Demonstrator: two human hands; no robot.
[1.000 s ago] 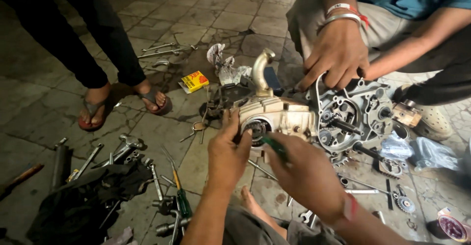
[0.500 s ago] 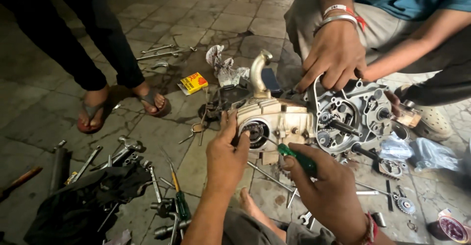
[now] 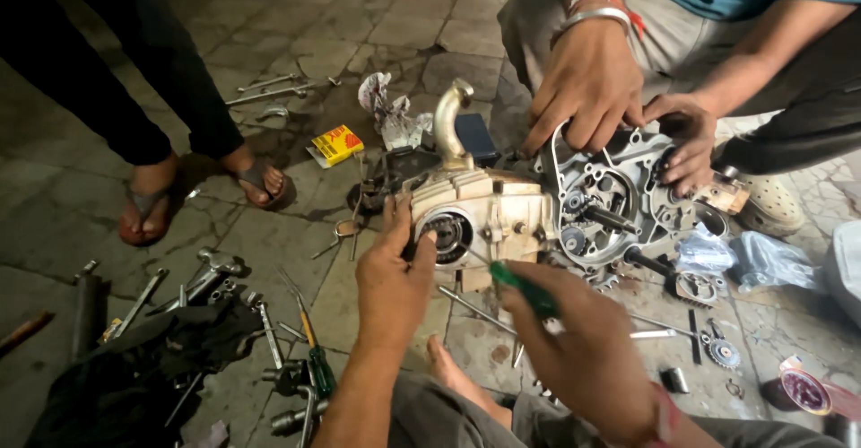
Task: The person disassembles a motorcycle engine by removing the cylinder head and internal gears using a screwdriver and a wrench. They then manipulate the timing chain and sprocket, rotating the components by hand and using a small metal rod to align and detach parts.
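Your right hand (image 3: 587, 358) was closed around the green handle of a screwdriver (image 3: 525, 288), whose thin shaft pointed up and left toward the round opening in the pale engine casing (image 3: 475, 215). Your left hand (image 3: 392, 278) lay against the casing's left face, thumb raised beside that opening and fingers curled loosely onto the metal; it steadied rather than gripped. The casing sat on the paved ground directly ahead of your knees, with a curved metal pipe (image 3: 451, 121) rising from its top.

To the right, the engine's other half (image 3: 610, 201) stood with its cover already off and its gears exposed. A second person's two hands (image 3: 587, 85) rested on its upper rim, one wearing a metal bangle (image 3: 592, 17). Loose gears and shafts (image 3: 708, 345) lay on the ground at the right, so the work appeared to be partly advanced, with the left casing not yet opened.

Farther out, spanners and sockets (image 3: 215, 282) were scattered at the left near a dark cloth (image 3: 143, 367), a small yellow box (image 3: 335, 144) lay behind them, and a third person's sandalled feet (image 3: 148, 206) stood beyond.
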